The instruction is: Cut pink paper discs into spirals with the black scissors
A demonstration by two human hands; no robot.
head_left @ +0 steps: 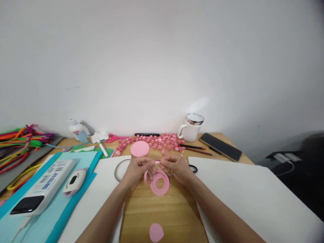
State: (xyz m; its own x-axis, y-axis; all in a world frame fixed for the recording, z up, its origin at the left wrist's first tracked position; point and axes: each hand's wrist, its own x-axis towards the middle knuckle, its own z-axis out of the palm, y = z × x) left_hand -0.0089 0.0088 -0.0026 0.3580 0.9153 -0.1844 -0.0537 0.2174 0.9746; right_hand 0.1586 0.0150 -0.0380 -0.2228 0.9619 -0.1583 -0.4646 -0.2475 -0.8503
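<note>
Beyond a pink paper scrap (pixel 156 233) at the bottom centre, the left hand (pixel 141 170) and right hand (pixel 176 167) pinch a pink paper strip (pixel 157 162) mid-frame, with small pink paper rolls (pixel 159 140) scattered behind and a white mug (pixel 191 129) upper right of them.

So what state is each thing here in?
Left hand: pinching the pink strip
Right hand: pinching it too
Pink spiral: cut, loosely coiled
Pink disc: whole, flat
Pink rolls: rolled up, scattered
Mug: upright
Bottle: capped
Phone: screen dark
Power bank: cable plugged in
</note>
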